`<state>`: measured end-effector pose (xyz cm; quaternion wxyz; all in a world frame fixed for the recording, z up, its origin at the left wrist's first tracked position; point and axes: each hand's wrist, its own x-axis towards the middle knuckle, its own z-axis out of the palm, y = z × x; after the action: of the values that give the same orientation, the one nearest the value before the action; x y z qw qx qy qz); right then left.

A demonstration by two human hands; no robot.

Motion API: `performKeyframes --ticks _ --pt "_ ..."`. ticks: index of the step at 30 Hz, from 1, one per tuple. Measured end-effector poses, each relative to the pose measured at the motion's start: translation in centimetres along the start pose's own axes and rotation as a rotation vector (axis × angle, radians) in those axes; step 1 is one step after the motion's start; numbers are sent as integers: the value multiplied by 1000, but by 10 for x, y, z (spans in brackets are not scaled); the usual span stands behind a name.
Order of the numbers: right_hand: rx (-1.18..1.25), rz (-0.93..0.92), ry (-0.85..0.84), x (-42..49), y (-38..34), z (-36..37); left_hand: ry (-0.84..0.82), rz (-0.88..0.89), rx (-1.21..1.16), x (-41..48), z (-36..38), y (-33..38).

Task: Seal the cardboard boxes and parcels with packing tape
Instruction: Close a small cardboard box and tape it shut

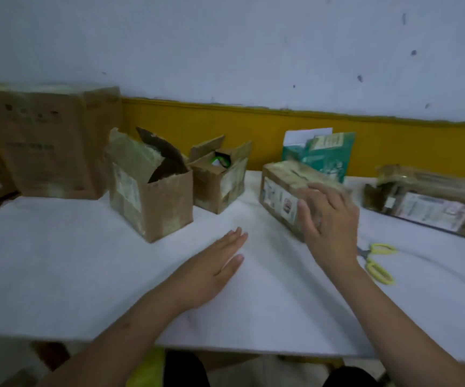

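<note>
Nearest, the left hand [214, 270] lies flat on the white table top [58, 269], fingers straight and together, holding nothing; at its 2 o'clock the right hand [330, 222] is spread wide over the near end of the low brown cardboard parcel wrapped in old tape [280, 191], touching it, fingers not plainly curled round it; the parcel's long axis seems to run from 11 to 5 o'clock, so the right hand is the nearer one. Yellow-handled scissors [376, 261] lie just beside the right wrist at 3 o'clock; the bare table before the person gives room to draw the parcel toward 6 o'clock. Farther, at 11 o'clock, stand a tall brown box with open flaps [156, 202] and a smaller open brown box [220, 182]; no tape roll shows plainly.
</note>
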<state>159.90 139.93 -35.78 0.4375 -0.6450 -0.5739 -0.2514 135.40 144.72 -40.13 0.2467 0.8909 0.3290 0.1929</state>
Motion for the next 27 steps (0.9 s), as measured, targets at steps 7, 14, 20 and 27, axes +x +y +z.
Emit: performKeyframes --ticks 7,14,20,27 --pt "188 230 -295 17 91 29 310 116 -73 121 19 28" --pt "635 142 -538 32 124 18 425 200 71 181 1 -2" --pt "796 221 -651 36 126 11 206 85 -773 176 -9 -19" --pt "800 320 -483 26 127 15 262 85 -920 176 13 -11"
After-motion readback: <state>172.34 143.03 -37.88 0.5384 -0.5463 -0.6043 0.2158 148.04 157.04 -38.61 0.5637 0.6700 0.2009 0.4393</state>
